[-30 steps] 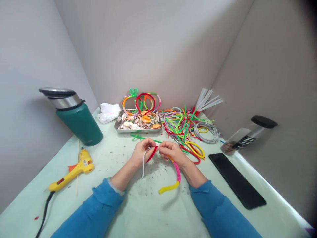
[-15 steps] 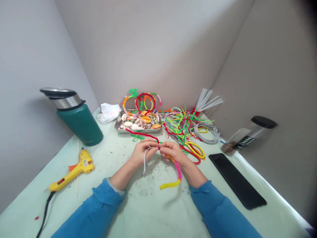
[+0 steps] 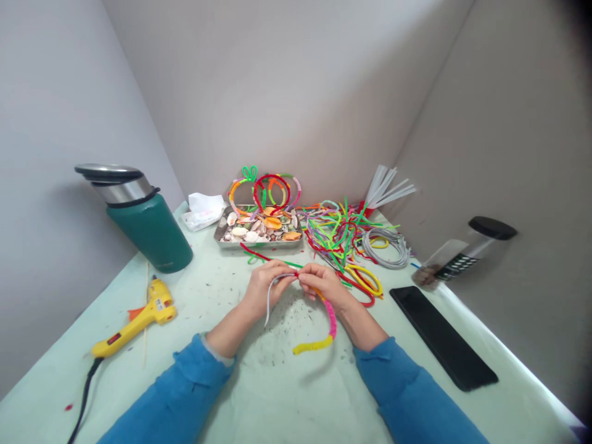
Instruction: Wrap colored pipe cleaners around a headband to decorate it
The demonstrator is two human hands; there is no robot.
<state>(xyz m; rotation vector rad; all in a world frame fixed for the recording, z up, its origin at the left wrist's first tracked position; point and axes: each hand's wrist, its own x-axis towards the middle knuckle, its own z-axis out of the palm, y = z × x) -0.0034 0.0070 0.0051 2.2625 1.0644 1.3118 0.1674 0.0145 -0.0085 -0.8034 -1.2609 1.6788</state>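
Nearby, tray [image 3: 259,245] beyond, gun [image 3: 160,307] on L. L hand [image 3: 263,287] pinches red stem [image 3: 255,253], part-hiding it; R hand [image 3: 326,283] pinches band [image 3: 332,317]. Stem lower vs. prev.

Yellow, pink, orange band the wire [image 3: 332,317], its tail [image 3: 267,301] shows pale grey, the pipe cleaner [image 3: 251,251] runs red, the bottle [image 3: 150,231] teal!

I can read no text at this viewing angle: the marks on the bottle [image 3: 148,233], glue gun [image 3: 139,322] and jar [image 3: 456,264] are too small or blurred.
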